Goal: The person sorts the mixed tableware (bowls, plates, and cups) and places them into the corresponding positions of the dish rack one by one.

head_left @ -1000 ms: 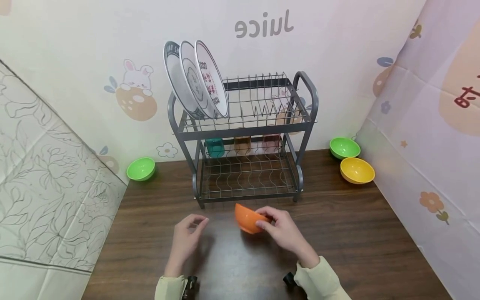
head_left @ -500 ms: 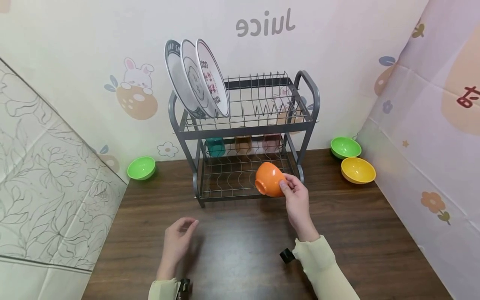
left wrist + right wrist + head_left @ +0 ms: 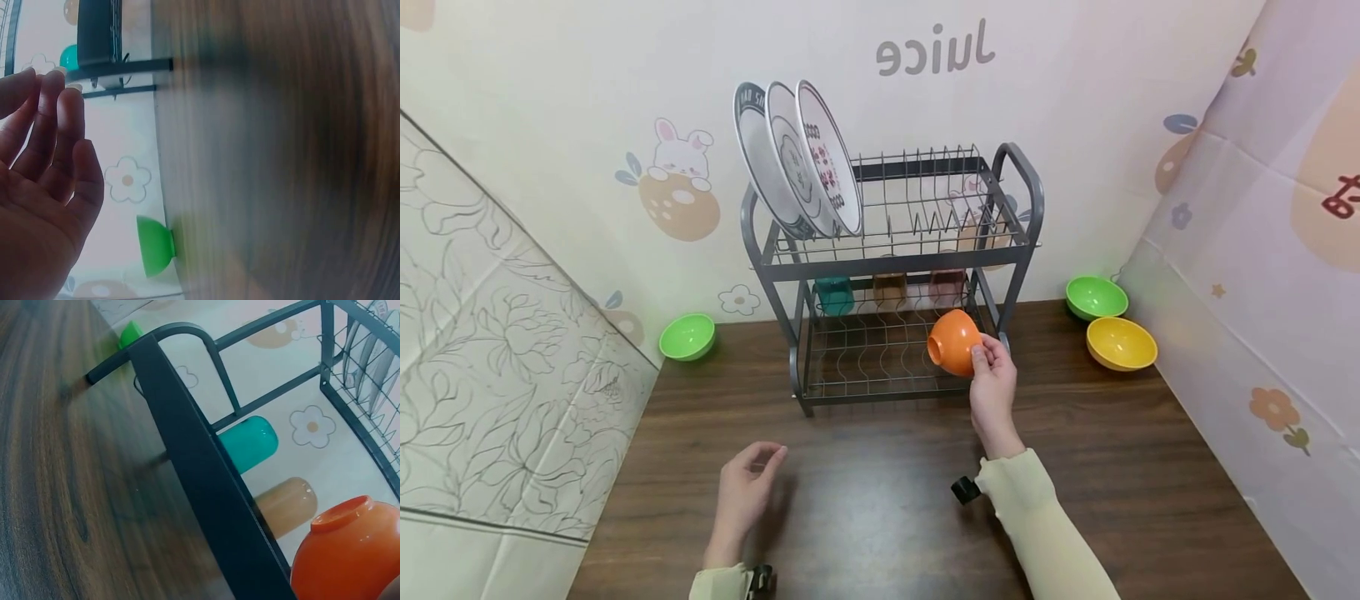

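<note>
The right hand pinches an orange bowl by its rim, thumb and fingers curled round the edge, just right of the frame's centre in the head view. The bowl is tipped on its side: its foot ring faces left and a little down toward the wire shelf, its mouth faces right into the palm, so its axis runs roughly level, left to right. It sits at the front right corner of the lower shelf of a grey dish rack, seemingly inside the frame, though whether it touches the wires is hard to tell. In the right wrist view the orange bowl fills the lower right corner, foot ring uppermost.

The left hand hovers low and left of centre over the table, fingers loosely bent and holding nothing (the left wrist view shows the left hand open, palm bare).

The table is dark wood grain. Three plates stand on edge at the rack's upper left. A green bowl sits at the left wall; another green bowl and a yellow bowl sit at the right. Pale cartoon-printed sheets line the walls.
</note>
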Motion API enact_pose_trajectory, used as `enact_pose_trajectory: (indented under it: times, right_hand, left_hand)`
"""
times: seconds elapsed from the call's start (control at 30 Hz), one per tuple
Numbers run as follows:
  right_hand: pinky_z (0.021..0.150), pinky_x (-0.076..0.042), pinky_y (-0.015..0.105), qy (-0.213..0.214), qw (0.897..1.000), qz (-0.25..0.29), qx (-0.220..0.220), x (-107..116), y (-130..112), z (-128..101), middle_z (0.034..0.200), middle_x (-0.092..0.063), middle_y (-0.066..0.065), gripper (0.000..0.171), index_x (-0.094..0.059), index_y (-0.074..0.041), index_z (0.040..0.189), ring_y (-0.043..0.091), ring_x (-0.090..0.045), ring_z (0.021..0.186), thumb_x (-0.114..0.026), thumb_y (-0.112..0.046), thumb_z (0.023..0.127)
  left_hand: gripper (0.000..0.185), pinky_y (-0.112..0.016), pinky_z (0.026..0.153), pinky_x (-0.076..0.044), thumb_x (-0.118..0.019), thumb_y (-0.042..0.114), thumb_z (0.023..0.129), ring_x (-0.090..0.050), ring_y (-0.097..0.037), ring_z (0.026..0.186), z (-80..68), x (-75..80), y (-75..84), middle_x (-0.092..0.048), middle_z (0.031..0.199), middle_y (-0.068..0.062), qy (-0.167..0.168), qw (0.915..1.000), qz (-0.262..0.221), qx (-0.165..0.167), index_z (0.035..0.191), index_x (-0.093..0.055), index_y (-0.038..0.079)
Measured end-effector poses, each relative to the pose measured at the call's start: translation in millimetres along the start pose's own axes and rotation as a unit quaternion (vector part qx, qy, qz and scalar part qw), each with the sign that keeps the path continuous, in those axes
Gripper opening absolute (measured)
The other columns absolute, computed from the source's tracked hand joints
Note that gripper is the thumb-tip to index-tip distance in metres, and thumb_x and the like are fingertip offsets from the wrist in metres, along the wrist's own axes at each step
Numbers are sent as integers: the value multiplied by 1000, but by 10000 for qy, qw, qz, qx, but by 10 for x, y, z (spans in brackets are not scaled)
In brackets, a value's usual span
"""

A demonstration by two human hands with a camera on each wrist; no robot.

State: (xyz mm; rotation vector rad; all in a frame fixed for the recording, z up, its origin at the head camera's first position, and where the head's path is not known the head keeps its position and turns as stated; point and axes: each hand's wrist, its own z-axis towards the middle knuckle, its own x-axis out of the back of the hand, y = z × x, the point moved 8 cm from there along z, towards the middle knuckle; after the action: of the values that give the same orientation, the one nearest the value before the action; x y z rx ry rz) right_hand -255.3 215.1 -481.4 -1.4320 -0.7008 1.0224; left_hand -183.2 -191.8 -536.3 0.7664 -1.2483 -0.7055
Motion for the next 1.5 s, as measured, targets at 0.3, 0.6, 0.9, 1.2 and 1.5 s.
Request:
enact_pose_trajectory:
  times: [0.3,0.6,0.9,1.2,1.5]
  right_hand:
    - [107,-40,38,382,9992,-116,55,-48,167,80,132,-59,16,30,-53,2,131,22,-54,119,-48,-10,105]
    - [107,-39,40,392,9985,-379,84,-37,272,121,132,-58,15,29,-54,1,131,23,-53,119,-48,-10,105]
    - [95,-45,36,367,9912,-1217,358,-42,256,127,117,-61,16,25,-59,0,126,23,-56,105,-53,-6,103]
    - [87,-47,35,224,9840,-1732,356,-24,244,89,113,-63,14,26,-61,-4,126,25,-57,99,-57,-12,102]
    - [101,-45,42,278,9837,-1714,476,68,175,-27,125,-63,15,32,-61,-4,130,27,-60,113,-56,-2,98]
  left_hand:
    - [7,-32,74,-53,-72,24,93,-65,-13,82,-72,-357,177,-72,91,6,-447,9977,-379,-342,93,-74,17]
    - [6,-31,75,-52,-72,24,92,-65,-9,80,-144,-713,401,-71,89,9,-1013,9916,-596,-533,94,-73,18]
    - [7,-29,74,-53,-71,23,93,-65,-8,77,-226,-984,531,-71,90,7,-1414,9824,-934,-788,93,-72,16]
    - [7,-29,73,-52,-70,23,93,-64,-8,76,-253,-1029,596,-70,88,8,-1511,9806,-965,-790,92,-72,16]
    - [13,-28,73,-51,-69,26,95,-64,-7,78,-208,-892,533,-71,90,8,-1368,9852,-787,-664,96,-73,14]
